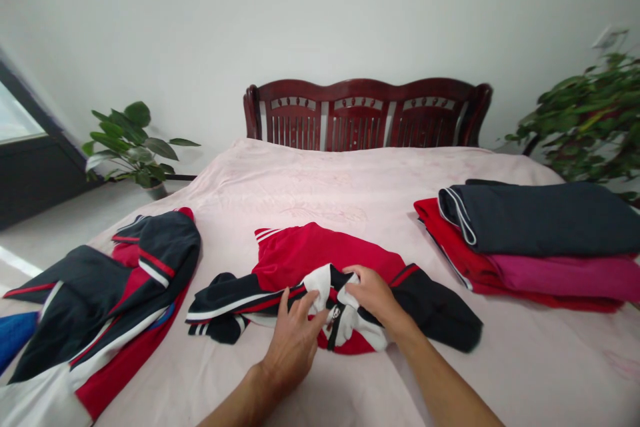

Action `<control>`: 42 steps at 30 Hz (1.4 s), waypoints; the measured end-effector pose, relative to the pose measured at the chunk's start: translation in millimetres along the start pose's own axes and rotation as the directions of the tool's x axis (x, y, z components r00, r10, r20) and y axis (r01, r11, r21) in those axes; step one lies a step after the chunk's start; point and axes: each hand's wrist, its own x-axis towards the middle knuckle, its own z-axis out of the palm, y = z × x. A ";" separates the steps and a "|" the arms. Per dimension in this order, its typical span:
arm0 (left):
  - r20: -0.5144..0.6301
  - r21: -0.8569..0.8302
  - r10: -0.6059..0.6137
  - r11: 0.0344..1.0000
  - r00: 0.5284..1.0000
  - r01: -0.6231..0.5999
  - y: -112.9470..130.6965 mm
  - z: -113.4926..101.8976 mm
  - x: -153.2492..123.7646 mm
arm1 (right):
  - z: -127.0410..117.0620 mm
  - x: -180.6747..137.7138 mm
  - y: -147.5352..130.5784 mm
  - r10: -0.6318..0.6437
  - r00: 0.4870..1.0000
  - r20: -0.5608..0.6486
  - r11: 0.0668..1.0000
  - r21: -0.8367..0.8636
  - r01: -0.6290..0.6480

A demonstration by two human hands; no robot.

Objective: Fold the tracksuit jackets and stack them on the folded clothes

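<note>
A red, black and white zip-up jacket (320,250) lies crumpled on the bed in front of me, its red body turned away and its dark sleeves out to both sides. My left hand (295,333) grips the white collar fabric between thumb and fingers, with the index finger resting on the striped sleeve. At the other side of the collar, my right hand (373,293) pinches the white cloth, its fingertips partly hidden in the folds. Between the hands shows the zipper (335,320) with a metal pull.
Loose dark, red and white clothes (165,243) lie in a heap at the left. A stack of folded garments (540,220) sits at the right. Pink bedding (310,180) reaches the wooden headboard (357,113); potted plants (133,137) stand on both sides.
</note>
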 end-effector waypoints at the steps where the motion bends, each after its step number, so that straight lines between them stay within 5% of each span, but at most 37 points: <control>1: -0.003 0.014 0.007 1.000 1.000 -0.007 -0.6 -1.5 0.8 | 2.4 -0.5 -0.8 0.034 0.999 -0.005 0.999 0.036 -0.033; 6: 0.044 0.042 0.151 0.987 0.988 -0.153 -4.7 -21.8 15.7 | -0.6 -5.4 -16.9 0.228 0.971 -0.068 0.875 0.451 -0.174; 10: 0.090 0.053 0.209 0.975 0.974 -0.214 -9.2 -31.6 35.3 | -2.3 0.7 -25.2 0.262 0.961 -0.092 0.811 0.561 -0.167; 19: 0.055 0.118 -0.091 0.989 0.994 0.084 -12.1 -22.0 66.4 | 7.9 26.8 -13.0 0.369 0.927 0.072 0.608 0.736 -0.299; 27: 0.026 -0.052 -0.405 0.913 0.914 0.405 -12.2 -21.1 97.1 | 11.5 30.3 -4.2 0.369 0.918 0.142 0.558 0.756 -0.341; 32: 0.064 -0.193 -0.410 0.889 0.910 0.415 -17.8 -11.5 106.6 | 11.0 28.7 -2.4 0.318 0.939 0.131 0.615 0.725 -0.309; 37: 0.216 -0.287 -0.468 0.809 0.857 0.513 -23.1 -10.0 119.7 | 13.1 28.4 -2.6 0.341 0.931 0.128 0.536 0.787 -0.305; 42: 0.275 -0.423 -0.440 0.743 0.855 0.519 -25.1 -12.2 121.0 | 13.4 27.5 -3.2 0.355 0.921 0.158 0.499 0.801 -0.330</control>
